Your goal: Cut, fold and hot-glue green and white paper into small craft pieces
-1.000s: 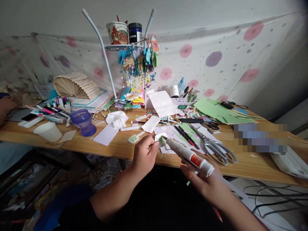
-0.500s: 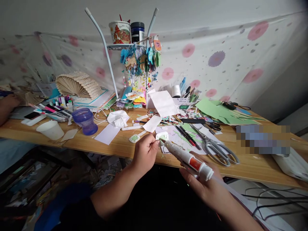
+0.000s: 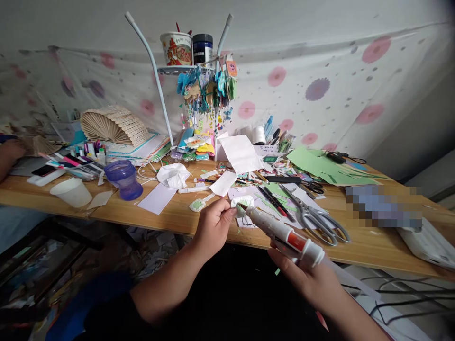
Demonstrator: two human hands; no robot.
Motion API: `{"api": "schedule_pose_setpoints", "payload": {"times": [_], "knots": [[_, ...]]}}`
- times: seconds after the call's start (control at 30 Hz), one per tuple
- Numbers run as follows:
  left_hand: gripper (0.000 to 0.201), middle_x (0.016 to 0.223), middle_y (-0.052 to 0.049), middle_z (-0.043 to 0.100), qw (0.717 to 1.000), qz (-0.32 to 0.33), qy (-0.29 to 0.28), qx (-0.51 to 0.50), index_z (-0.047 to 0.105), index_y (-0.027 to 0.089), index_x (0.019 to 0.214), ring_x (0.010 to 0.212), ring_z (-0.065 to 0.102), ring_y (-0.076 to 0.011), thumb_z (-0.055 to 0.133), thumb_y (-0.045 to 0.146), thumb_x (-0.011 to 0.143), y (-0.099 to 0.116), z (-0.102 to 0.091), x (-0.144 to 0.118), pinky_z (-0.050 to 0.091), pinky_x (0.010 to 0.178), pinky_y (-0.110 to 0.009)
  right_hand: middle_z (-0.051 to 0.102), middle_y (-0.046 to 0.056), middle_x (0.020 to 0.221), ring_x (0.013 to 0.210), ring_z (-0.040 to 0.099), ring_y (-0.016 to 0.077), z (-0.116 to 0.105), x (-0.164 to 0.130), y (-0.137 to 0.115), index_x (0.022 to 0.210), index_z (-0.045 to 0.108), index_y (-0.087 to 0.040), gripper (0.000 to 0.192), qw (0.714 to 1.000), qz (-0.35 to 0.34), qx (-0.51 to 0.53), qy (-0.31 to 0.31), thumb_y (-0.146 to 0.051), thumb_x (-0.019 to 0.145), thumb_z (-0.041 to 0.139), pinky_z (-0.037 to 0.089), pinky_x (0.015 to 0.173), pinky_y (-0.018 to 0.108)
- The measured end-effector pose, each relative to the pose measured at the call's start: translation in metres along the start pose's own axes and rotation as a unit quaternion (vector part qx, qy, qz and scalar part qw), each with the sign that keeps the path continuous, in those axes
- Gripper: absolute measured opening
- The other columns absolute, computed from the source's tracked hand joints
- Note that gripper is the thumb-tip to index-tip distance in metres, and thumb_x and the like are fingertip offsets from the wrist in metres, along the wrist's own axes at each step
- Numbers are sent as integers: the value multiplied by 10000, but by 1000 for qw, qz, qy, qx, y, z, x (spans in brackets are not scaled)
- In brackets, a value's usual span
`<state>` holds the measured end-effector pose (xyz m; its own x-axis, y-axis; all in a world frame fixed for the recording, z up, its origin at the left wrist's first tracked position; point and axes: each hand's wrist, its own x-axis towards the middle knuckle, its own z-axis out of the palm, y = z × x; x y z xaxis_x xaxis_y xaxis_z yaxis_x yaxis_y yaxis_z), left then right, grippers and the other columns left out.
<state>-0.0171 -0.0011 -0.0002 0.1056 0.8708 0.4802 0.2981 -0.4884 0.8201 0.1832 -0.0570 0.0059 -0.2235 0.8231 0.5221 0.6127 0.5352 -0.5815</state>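
Note:
My right hand [image 3: 309,272] is wrapped round a white hot glue gun [image 3: 272,226] with an orange part on its body. The gun's nozzle points up and left, close to my left fingertips. My left hand [image 3: 215,222] pinches a small pale green paper piece [image 3: 239,211] between thumb and forefinger. Right behind it is a white scalloped piece with a green middle [image 3: 245,200]; I cannot tell whether the two are joined. A similar white and green piece [image 3: 197,204] lies on the table left of it.
Large scissors [image 3: 318,220] and dark pens [image 3: 273,201] lie beyond the glue gun on the wooden table [image 3: 124,215]. At left stand a purple cup [image 3: 124,180] and a white cup [image 3: 73,192]. Another person's hand [image 3: 12,151] is at far left.
The glue gun and my right hand have shifted slightly right and down. My left hand still pinches the green paper piece, almost in the same place.

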Motion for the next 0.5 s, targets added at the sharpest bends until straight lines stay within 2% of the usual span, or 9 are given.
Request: {"api": "schedule_pose_setpoints", "payload": {"times": [0.27,0.5], "knots": [[273,614,36,375,999,4,-29,-36,431,183,669,590,353,-108,425,330,899,3,-2,0,297,566,-229,613,20,660,554,588,179,0,2,-2,790,610,-236,126,1000,2,13,-13,-322,831,528,488,497,284],[286,604,34,369,999,3,-15,-29,422,184,654,583,353,-111,419,332,899,2,-2,0,294,564,-235,613,9,617,536,592,182,-4,1,-1,792,622,-244,125,1000,-8,-3,-16,-329,827,537,486,477,286]]}}
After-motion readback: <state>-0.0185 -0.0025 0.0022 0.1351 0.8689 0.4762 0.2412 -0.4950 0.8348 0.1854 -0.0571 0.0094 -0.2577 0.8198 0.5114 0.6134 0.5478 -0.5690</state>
